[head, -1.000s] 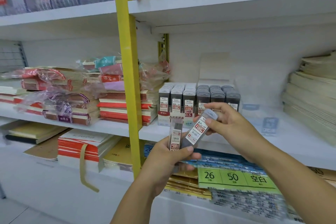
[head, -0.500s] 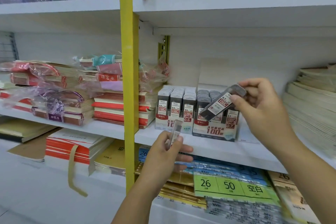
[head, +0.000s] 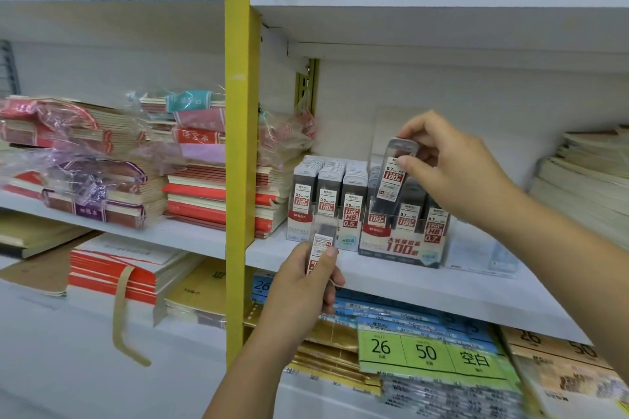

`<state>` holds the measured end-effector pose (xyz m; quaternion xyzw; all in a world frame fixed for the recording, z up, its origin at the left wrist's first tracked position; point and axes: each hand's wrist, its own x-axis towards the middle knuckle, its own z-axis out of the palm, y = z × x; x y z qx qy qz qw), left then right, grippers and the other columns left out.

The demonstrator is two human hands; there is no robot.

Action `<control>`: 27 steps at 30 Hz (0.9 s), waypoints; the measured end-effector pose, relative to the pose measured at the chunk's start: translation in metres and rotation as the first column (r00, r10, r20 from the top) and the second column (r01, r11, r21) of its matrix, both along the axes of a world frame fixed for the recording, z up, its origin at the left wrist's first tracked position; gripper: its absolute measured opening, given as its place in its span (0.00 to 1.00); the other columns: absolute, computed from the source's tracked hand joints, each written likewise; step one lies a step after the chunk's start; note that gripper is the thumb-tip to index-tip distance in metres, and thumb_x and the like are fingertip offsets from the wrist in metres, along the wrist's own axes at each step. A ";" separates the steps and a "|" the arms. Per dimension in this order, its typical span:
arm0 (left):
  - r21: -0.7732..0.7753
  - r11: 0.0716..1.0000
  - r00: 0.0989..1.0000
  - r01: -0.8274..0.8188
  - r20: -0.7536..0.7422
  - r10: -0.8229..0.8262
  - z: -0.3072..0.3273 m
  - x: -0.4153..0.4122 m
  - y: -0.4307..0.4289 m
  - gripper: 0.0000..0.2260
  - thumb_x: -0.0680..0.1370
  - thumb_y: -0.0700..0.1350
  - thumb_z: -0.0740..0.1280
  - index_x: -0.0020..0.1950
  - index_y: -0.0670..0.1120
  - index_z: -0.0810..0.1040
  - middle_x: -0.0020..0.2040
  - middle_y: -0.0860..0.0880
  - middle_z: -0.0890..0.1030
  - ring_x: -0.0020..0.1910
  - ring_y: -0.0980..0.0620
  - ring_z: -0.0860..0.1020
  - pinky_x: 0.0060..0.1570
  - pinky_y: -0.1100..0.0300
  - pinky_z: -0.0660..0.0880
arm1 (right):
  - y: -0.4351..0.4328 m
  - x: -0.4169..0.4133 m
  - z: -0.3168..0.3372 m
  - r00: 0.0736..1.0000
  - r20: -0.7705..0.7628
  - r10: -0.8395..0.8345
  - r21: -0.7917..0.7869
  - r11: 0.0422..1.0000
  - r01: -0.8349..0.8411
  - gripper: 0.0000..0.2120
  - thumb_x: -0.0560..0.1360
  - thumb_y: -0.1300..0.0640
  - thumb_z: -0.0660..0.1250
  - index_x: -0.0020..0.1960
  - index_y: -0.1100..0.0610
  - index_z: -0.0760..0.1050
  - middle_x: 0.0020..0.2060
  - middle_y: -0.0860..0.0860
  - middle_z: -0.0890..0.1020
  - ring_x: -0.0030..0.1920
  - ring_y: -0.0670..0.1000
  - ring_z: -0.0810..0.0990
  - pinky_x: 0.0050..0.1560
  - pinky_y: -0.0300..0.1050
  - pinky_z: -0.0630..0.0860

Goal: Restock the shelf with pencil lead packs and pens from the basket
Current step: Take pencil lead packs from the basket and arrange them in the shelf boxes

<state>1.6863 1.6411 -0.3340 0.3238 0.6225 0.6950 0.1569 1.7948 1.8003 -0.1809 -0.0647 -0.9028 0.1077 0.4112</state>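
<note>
Two display boxes of pencil lead packs stand on the white shelf: a 0.5 box on the left and a 0.7 box on the right. My right hand pinches a dark 0.7 lead pack by its top, upright, just above the left rows of the 0.7 box. My left hand grips a second lead pack upright in front of the 0.5 box, below shelf level. No basket and no pens are in view.
A yellow upright post divides the shelving. Stacks of wrapped notebooks fill the left bay. Cream paper stacks lie at the far right. Label sheets and gold packs lie on the lower shelf.
My right hand has turned its lead pack from slanted to upright and lowered it toward the 0.7 box. My left hand has stayed in place with its pack.
</note>
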 end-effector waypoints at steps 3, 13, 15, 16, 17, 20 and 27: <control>-0.012 1.000 1.000 0.024 -0.002 -0.024 0.000 0.001 0.000 0.11 0.83 0.54 0.61 0.49 0.48 0.77 0.34 0.53 0.81 0.29 0.58 0.76 0.32 0.67 0.75 | 0.006 -0.004 0.000 0.999 0.040 -0.010 -0.072 0.997 0.013 0.12 0.76 0.55 0.69 0.50 0.42 0.68 0.46 0.39 0.81 0.45 0.39 0.78 0.41 0.36 0.73; 0.056 0.996 0.997 0.070 0.038 -0.072 0.004 0.005 0.000 0.06 0.83 0.48 0.62 0.52 0.48 0.77 0.40 0.52 0.85 0.33 0.57 0.80 0.35 0.63 0.78 | 0.014 -0.018 -0.022 0.987 0.096 -0.129 0.084 0.989 0.121 0.11 0.71 0.48 0.71 0.53 0.40 0.75 0.47 0.38 0.71 0.54 0.43 0.66 0.54 0.41 0.65; 0.080 0.993 0.995 0.081 0.048 -0.085 0.005 0.005 -0.001 0.05 0.83 0.48 0.64 0.53 0.50 0.79 0.42 0.51 0.86 0.35 0.56 0.82 0.36 0.63 0.80 | 0.014 -0.021 -0.033 0.987 0.063 -0.145 0.113 0.984 0.137 0.12 0.71 0.49 0.72 0.55 0.43 0.78 0.48 0.41 0.72 0.54 0.43 0.65 0.58 0.45 0.64; 0.085 0.993 0.995 0.086 0.049 -0.090 0.005 0.006 -0.002 0.05 0.82 0.48 0.65 0.53 0.50 0.80 0.42 0.50 0.86 0.36 0.55 0.83 0.36 0.62 0.80 | 0.014 -0.022 -0.037 0.989 0.031 -0.147 0.126 0.982 0.142 0.13 0.71 0.49 0.72 0.55 0.44 0.79 0.48 0.42 0.72 0.53 0.43 0.64 0.58 0.45 0.63; 0.085 0.992 0.994 0.089 0.050 -0.093 0.005 0.005 -0.002 0.05 0.82 0.48 0.65 0.53 0.51 0.80 0.42 0.50 0.86 0.37 0.55 0.84 0.37 0.62 0.80 | 0.015 -0.024 -0.041 0.989 -0.003 -0.147 0.136 0.980 0.147 0.13 0.71 0.50 0.73 0.55 0.45 0.80 0.47 0.42 0.72 0.53 0.43 0.63 0.58 0.45 0.62; 0.078 0.993 0.994 0.093 0.051 -0.097 0.004 0.006 -0.002 0.04 0.83 0.49 0.65 0.53 0.53 0.80 0.41 0.50 0.86 0.37 0.54 0.84 0.38 0.60 0.82 | 0.016 -0.025 -0.049 0.985 -0.074 -0.154 0.145 0.976 0.163 0.13 0.71 0.51 0.74 0.55 0.47 0.81 0.46 0.42 0.72 0.52 0.42 0.62 0.56 0.43 0.58; 0.050 0.994 0.995 0.094 0.035 -0.096 0.006 0.011 -0.007 0.06 0.83 0.49 0.63 0.54 0.51 0.80 0.41 0.52 0.85 0.34 0.57 0.79 0.36 0.64 0.78 | 0.009 -0.018 -0.050 0.974 -0.072 -0.217 0.176 0.958 0.226 0.13 0.76 0.52 0.68 0.60 0.48 0.80 0.52 0.46 0.75 0.58 0.48 0.64 0.58 0.43 0.57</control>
